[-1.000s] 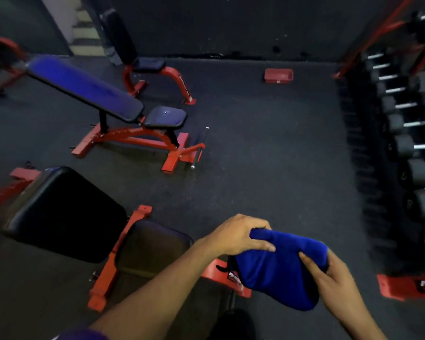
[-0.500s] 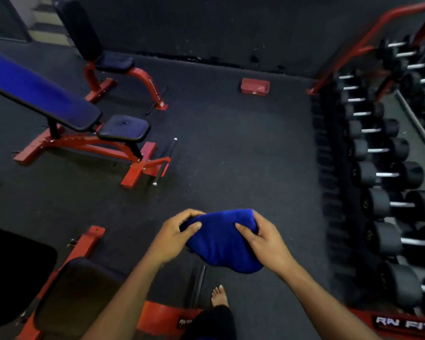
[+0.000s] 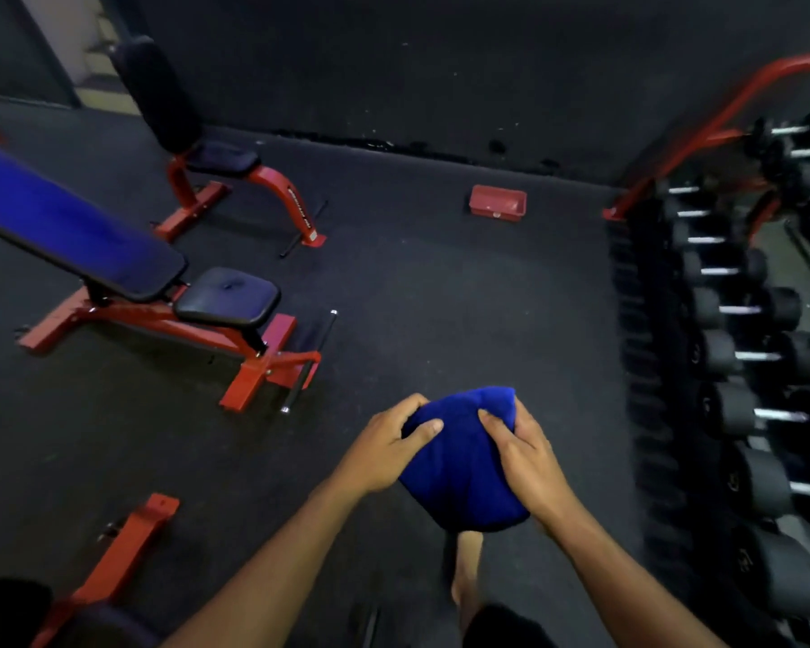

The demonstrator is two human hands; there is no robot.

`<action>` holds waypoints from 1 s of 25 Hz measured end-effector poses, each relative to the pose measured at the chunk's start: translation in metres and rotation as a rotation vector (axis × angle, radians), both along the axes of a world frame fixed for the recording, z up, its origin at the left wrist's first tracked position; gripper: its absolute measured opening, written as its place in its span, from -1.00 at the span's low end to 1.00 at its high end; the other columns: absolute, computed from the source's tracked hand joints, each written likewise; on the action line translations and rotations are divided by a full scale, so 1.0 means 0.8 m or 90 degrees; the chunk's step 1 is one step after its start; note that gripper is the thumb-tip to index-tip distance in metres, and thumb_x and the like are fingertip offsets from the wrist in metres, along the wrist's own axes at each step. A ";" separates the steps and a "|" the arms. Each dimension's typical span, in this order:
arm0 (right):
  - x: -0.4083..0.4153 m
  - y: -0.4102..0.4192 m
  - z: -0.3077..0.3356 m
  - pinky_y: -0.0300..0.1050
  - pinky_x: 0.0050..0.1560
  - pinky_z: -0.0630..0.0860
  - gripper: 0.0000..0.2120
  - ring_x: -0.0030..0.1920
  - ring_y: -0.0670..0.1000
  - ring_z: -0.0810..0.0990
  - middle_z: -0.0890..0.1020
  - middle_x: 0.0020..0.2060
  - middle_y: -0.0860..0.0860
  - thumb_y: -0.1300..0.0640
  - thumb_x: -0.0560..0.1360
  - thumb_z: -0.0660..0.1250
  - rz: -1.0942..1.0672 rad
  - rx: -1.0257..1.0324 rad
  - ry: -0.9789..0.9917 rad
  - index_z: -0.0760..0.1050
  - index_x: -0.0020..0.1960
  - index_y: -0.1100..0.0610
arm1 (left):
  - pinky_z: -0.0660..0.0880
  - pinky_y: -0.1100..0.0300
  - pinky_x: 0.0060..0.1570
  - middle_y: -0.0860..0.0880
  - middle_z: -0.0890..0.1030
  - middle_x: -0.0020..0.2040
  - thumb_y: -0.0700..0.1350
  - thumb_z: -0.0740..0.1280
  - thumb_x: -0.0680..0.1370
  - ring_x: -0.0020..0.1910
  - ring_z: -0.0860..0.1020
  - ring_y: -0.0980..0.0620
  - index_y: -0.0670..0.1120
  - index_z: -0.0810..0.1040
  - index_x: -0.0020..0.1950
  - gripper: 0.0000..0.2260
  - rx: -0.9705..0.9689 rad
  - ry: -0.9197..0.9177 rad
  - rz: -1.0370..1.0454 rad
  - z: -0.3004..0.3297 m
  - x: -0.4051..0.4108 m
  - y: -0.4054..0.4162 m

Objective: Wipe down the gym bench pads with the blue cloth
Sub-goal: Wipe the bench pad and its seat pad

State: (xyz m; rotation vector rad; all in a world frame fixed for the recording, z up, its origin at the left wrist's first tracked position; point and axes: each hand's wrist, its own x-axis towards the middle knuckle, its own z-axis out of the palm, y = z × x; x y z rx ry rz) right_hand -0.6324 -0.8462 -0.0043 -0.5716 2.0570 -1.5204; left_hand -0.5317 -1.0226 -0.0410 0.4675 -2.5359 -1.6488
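The person is holding the blue cloth (image 3: 459,465) up in front of them, over the dark floor (image 3: 440,311). The left hand (image 3: 384,449) is holding its left side in a tight grip. The right hand (image 3: 522,453) is pinching its right side. A red bench (image 3: 160,292) with dark pads is sitting well apart, to the left.

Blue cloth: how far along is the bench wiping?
Nothing shows as wiped. In hand: both the left hand and right hand grip the bunched blue cloth in mid-air, off any pad. Left: the red-framed incline bench and the upright-backed bench behind it.
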 end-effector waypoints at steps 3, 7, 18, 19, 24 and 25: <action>-0.062 -0.054 -0.011 -0.29 0.04 0.42 -0.82 0.03 -0.33 0.57 0.65 -0.01 -0.30 0.00 0.64 0.23 0.052 0.007 -0.014 0.55 0.02 -0.26 | 0.50 0.05 -0.01 0.00 0.61 -0.13 0.13 0.23 0.68 -0.12 0.60 0.09 0.06 0.47 -0.01 -0.82 0.006 -0.010 0.056 -0.019 -0.044 -0.043; -0.147 -0.166 -0.016 -0.15 0.19 0.47 -0.87 0.08 -0.27 0.58 0.65 0.03 -0.30 -0.08 0.62 0.25 0.153 0.024 -0.038 0.54 0.08 -0.27 | 0.41 0.19 -0.14 0.08 0.52 -0.23 0.12 0.25 0.69 -0.23 0.49 0.22 0.09 0.44 -0.08 -0.81 -0.027 -0.007 0.171 -0.009 -0.094 -0.138; -0.178 -0.548 -0.035 -0.11 0.03 0.57 -0.87 -0.03 -0.12 0.68 0.72 -0.08 -0.14 0.00 0.49 0.46 0.433 0.058 -0.111 0.62 0.02 -0.04 | 0.47 0.42 0.04 0.12 0.69 0.00 -0.08 0.44 0.60 0.03 0.61 0.27 0.04 0.63 0.12 -0.89 -0.001 -0.046 0.707 -0.041 0.021 -0.357; -0.182 -0.580 -0.039 -0.13 0.01 0.58 -0.87 -0.04 -0.10 0.68 0.72 -0.09 -0.12 0.01 0.49 0.46 0.423 0.061 -0.120 0.62 0.02 -0.03 | 0.48 0.40 0.05 0.13 0.69 -0.02 -0.09 0.44 0.60 0.01 0.61 0.28 0.05 0.62 0.10 -0.90 0.021 -0.058 0.740 -0.052 0.032 -0.376; -0.214 -0.764 -0.017 -0.21 -0.22 0.53 -0.94 -0.12 -0.13 0.67 0.71 -0.18 -0.18 0.02 0.51 0.42 0.436 0.077 -0.154 0.62 -0.01 -0.05 | 0.49 0.32 0.02 0.16 0.69 -0.03 -0.11 0.45 0.60 -0.03 0.61 0.33 0.11 0.61 0.05 -0.88 0.063 -0.121 0.798 -0.066 0.032 -0.499; -0.224 -0.797 -0.007 -0.19 -0.22 0.53 -0.96 -0.14 -0.15 0.67 0.71 -0.18 -0.19 0.02 0.52 0.41 0.440 0.070 -0.153 0.62 -0.04 -0.10 | 0.47 0.36 0.00 0.15 0.69 -0.01 -0.11 0.45 0.59 -0.02 0.61 0.33 0.12 0.61 0.05 -0.88 0.053 -0.127 0.783 -0.058 0.022 -0.530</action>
